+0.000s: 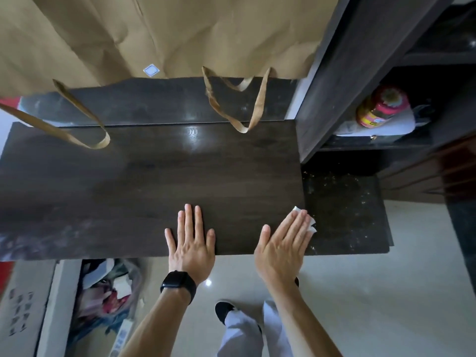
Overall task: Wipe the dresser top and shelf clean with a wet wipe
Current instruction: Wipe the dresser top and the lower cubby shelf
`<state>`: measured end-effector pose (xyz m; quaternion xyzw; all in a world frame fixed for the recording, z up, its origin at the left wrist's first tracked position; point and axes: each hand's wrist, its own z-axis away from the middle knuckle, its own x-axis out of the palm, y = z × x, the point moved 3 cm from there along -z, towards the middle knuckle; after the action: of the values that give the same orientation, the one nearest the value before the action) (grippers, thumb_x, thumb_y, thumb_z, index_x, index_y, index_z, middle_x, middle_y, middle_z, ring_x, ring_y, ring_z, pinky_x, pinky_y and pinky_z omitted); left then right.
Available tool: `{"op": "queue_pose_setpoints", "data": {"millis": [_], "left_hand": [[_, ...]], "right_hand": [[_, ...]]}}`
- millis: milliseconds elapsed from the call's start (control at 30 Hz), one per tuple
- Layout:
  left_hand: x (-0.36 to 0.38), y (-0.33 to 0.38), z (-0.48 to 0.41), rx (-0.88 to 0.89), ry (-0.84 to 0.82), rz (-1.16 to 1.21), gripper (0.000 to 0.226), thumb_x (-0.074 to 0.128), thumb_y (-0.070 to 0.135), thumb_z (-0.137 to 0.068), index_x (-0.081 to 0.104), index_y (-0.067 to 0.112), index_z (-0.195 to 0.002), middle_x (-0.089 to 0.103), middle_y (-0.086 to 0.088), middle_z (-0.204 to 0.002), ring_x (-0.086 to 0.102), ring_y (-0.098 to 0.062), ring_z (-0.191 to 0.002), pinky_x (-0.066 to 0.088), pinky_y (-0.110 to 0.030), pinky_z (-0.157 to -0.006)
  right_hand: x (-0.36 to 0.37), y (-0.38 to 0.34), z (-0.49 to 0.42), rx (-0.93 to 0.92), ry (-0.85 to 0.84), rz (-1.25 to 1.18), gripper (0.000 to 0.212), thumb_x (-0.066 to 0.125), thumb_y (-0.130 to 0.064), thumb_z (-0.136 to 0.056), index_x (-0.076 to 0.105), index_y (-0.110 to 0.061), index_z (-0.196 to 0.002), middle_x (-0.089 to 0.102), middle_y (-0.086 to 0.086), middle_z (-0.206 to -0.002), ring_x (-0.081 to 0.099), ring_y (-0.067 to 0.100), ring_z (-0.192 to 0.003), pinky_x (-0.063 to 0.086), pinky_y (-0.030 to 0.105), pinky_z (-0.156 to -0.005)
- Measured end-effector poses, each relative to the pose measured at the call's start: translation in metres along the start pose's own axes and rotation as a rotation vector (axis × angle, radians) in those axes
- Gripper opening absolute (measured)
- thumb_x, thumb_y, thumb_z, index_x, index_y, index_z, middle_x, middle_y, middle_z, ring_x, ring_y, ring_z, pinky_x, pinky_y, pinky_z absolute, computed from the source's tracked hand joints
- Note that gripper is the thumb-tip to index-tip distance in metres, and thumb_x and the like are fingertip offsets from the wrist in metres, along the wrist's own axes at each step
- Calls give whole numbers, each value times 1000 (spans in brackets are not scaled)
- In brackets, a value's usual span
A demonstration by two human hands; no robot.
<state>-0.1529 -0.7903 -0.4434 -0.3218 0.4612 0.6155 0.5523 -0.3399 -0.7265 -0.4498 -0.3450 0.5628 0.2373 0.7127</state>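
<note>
The dark wooden dresser top (144,181) fills the middle of the view. My left hand (192,243) lies flat near its front edge, fingers straight and spread, with a black watch on the wrist. My right hand (283,240) presses a white wet wipe (311,224) flat at the top's right front edge, fingers straight. Only the wipe's corners show past the fingertips. Right of the hand, a lower black speckled shelf (345,210) carries dust specks.
Brown paper bags (159,34) stand at the back, their handles (244,104) drooping over the surface. A tall dark cabinet side (334,81) rises on the right, with a red-capped jar (381,106) on an inner shelf. Below lie the tiled floor, a cluttered box (103,300) and my shoe.
</note>
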Motion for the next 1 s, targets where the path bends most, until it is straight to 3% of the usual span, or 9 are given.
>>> {"op": "queue_pose_setpoints", "data": {"millis": [267, 400, 567, 667, 767, 867, 1000], "left_hand": [[-2, 1, -1, 10, 1, -1, 66, -4, 54, -95, -19, 28, -153, -28, 7, -159, -27, -11, -145, -7, -51, -121], [0, 0, 2, 25, 17, 0, 66, -1, 53, -96, -16, 26, -154, -26, 8, -160, -31, -8, -143, -10, -49, -119], [-8, -4, 2, 80, -7, 104, 60, 10, 48, -103, -12, 29, -155, -26, 13, -159, -30, -4, -143, -13, -43, -120], [-26, -38, 5, 80, 48, 215, 59, 23, 44, -105, 0, 30, -157, -14, 16, -161, -20, -2, -147, -9, -38, -122], [-36, -102, 10, -125, 178, 185, 61, 22, 47, -103, 1, 28, -157, -11, 13, -162, -15, -7, -149, -6, -40, -122], [-42, -165, 17, -305, 199, 166, 61, 24, 43, -104, 3, 24, -158, -9, 8, -164, -10, -11, -151, 4, -47, -123], [-52, -199, 23, -238, 127, 150, 57, 20, 40, -104, 3, 26, -157, -9, 16, -161, -10, -2, -148, 8, -44, -123]], "right_hand": [[-12, 34, -51, -120, -33, -46, 71, 24, -42, -103, 5, 3, -155, 10, 22, -164, 20, 32, -150, 32, 44, -118], [-8, 45, -12, -236, -62, 59, 71, 23, -43, -103, 1, 0, -156, 4, 19, -165, 9, 30, -153, 21, 46, -122], [-4, 40, 9, -345, -79, 147, 71, 25, -44, -100, 12, -1, -156, 8, 16, -165, 5, 28, -154, 10, 54, -122], [0, 6, 4, -501, -125, 121, 71, 24, -45, -100, 14, -2, -156, 9, 14, -165, 8, 27, -153, 14, 53, -122], [7, -57, -17, -598, -123, 114, 71, 22, -46, -101, 12, -3, -156, 8, 13, -165, 7, 26, -153, 14, 50, -123], [24, -137, -45, -651, -129, 98, 69, 18, -47, -103, 9, -5, -157, 4, 11, -166, 1, 24, -154, 9, 49, -124], [50, -246, -55, -780, -163, 57, 69, 18, -47, -102, 15, -5, -157, 10, 9, -166, 5, 21, -154, 7, 49, -124]]}}
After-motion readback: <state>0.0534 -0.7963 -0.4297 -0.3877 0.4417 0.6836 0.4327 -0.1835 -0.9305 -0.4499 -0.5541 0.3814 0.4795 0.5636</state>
